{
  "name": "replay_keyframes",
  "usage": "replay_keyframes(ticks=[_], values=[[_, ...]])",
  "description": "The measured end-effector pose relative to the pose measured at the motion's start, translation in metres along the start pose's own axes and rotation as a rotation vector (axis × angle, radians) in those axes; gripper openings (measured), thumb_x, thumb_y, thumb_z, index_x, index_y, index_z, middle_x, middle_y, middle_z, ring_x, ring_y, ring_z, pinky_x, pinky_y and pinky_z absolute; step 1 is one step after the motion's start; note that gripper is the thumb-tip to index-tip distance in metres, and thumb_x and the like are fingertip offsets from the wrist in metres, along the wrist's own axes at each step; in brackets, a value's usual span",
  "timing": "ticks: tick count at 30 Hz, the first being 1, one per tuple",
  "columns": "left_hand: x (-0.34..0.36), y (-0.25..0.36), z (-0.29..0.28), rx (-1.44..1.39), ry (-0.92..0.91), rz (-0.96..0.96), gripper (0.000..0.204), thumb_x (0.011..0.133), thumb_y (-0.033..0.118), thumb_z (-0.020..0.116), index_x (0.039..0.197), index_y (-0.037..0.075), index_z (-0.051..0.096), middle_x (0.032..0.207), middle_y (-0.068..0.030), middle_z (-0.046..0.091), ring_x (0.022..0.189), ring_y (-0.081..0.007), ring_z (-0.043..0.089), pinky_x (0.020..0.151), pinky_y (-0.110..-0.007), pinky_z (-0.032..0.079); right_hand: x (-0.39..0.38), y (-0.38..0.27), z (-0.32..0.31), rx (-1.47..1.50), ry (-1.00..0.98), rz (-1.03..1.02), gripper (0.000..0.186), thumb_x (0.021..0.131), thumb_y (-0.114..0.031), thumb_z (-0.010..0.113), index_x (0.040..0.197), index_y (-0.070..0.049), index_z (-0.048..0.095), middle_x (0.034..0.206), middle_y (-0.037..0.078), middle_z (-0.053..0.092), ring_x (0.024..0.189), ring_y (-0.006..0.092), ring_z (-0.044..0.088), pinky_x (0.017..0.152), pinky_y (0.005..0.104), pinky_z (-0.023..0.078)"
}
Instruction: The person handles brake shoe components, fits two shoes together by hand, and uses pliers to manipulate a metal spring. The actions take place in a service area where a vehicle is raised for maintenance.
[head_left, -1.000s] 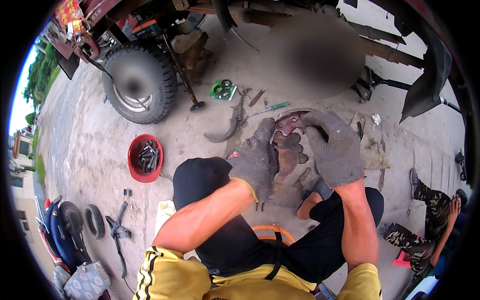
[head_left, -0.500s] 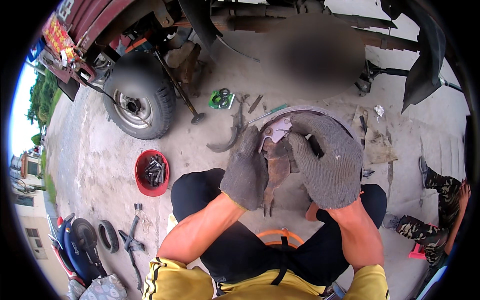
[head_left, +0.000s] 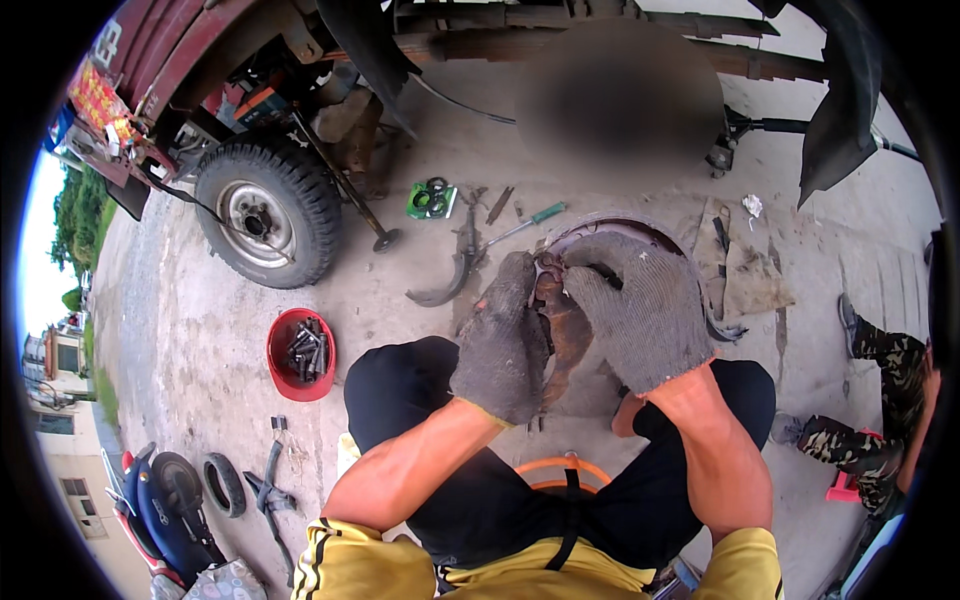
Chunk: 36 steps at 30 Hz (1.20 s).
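The left hand (head_left: 503, 342), gloved in grey knit, is wrapping around the left side of a rusty metal part (head_left: 568, 335) over the concrete ground (head_left: 200, 330). The right hand (head_left: 640, 312), gloved likewise, is bending its thumb and forefinger at the part's top; what they are pinching, I cannot tell. Just beyond, a curved metal band (head_left: 612, 221) is showing. The step in hand, I judge, is fiddling at this top end; the next move is asking for a steady left grip and precise right fingertips.

Toward the ground's left edge, a red bowl (head_left: 300, 391) is holding dark bolts (head_left: 308, 352); toward its right edge, a co-worker's legs (head_left: 850, 443) are resting. Ahead, a green-handled screwdriver (head_left: 548, 212) and a green packet (head_left: 432, 199) are lying. Farther, a wheel (head_left: 262, 222) is standing below a red truck (head_left: 190, 50).
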<state>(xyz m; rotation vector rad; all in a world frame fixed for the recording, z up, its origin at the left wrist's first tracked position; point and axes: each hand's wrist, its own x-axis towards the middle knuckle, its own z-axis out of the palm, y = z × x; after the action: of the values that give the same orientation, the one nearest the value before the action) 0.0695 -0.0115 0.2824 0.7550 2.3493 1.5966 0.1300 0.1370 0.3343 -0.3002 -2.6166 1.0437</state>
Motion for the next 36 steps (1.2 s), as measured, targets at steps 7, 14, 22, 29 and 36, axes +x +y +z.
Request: replay_keyframes(ticks=[7,14,22,29,36], values=[[0.005,-0.049,0.003,-0.561,-0.165,-0.433,0.031,0.090,0.022,0.066,0.116,0.008,0.058,0.096,-0.0108,0.068,0.086,-0.0235,0.068,0.071,-0.034,0.052,0.001,0.005,-0.001,-0.006,0.002,-0.006,0.028,0.089,-0.022,0.062,0.105,-0.002,0.073,0.102,0.018,0.072,0.095,0.0361,0.069,0.084,0.0419,0.053],[0.004,-0.031,0.007,-0.514,-0.037,-0.329,0.036,0.103,0.045,0.057,0.113,0.011,0.066,0.089,-0.0020,0.067,0.074,-0.0108,0.064,0.063,-0.024,0.052,0.002,0.006,0.007,0.032,-0.024,-0.007,0.025,0.093,-0.021,0.060,0.104,-0.002,0.073,0.102,0.018,0.072,0.096,0.0383,0.067,0.087,0.0481,0.052],[0.001,-0.030,-0.003,-0.313,-0.053,-0.216,0.027,0.097,0.030,0.061,0.114,0.009,0.062,0.092,-0.0082,0.067,0.079,-0.0198,0.066,0.066,-0.030,0.052,0.001,0.006,0.006,-0.005,-0.094,-0.056,0.025,0.092,-0.017,0.061,0.113,-0.006,0.072,0.117,0.013,0.069,0.105,0.0339,0.066,0.091,0.0456,0.053],[0.004,-0.033,-0.001,-0.453,-0.048,-0.321,0.033,0.102,0.042,0.058,0.107,0.010,0.066,0.082,-0.0032,0.065,0.068,-0.0128,0.063,0.059,-0.026,0.049,-0.001,0.011,0.006,-0.144,-0.078,-0.174,0.025,0.092,-0.015,0.062,0.114,-0.009,0.073,0.117,0.011,0.070,0.107,0.0323,0.067,0.093,0.0441,0.053],[0.005,-0.033,0.003,-0.644,-0.047,-0.424,0.032,0.100,0.043,0.061,0.102,0.011,0.066,0.077,-0.0026,0.063,0.064,-0.0146,0.062,0.056,-0.028,0.048,0.002,0.007,0.008,-0.025,-0.038,-0.082,0.032,0.089,-0.025,0.061,0.109,-0.001,0.072,0.108,0.018,0.071,0.100,0.0353,0.068,0.090,0.0420,0.052]])
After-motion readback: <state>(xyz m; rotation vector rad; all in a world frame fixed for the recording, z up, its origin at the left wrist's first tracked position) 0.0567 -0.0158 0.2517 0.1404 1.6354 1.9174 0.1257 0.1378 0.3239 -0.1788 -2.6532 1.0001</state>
